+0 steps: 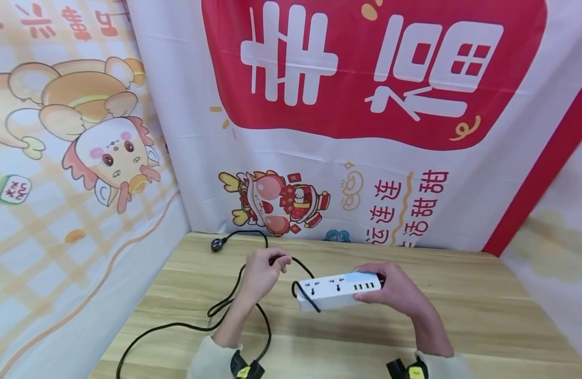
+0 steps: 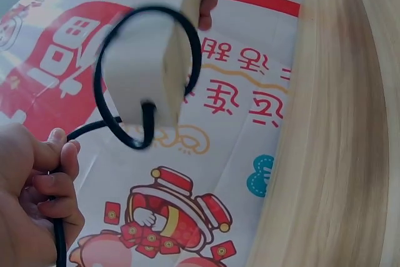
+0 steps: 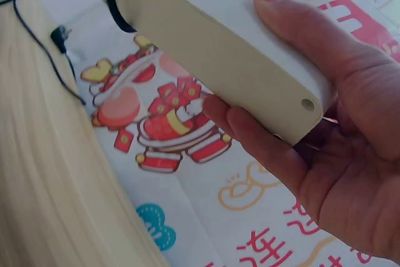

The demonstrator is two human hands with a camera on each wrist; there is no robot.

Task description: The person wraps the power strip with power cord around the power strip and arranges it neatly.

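Note:
My right hand (image 1: 395,288) grips a white power strip (image 1: 326,301) by its right end, thumb on one side and fingers on the other, in the air over the table. Its sockets and USB ports face up in the head view. A black cable (image 2: 100,89) leaves the strip's left end and loops once around that end. Left of the strip, my left hand (image 1: 264,273) pinches the cable between thumb and curled fingers. From there the slack runs down the table in loose bends.
The black plug (image 1: 218,244) lies at the table's back left, near the cloth backdrop (image 1: 191,173). Cable slack (image 1: 167,325) spreads over the left of the wooden table (image 1: 461,316). Printed cloth (image 1: 82,221) also hangs along the left side.

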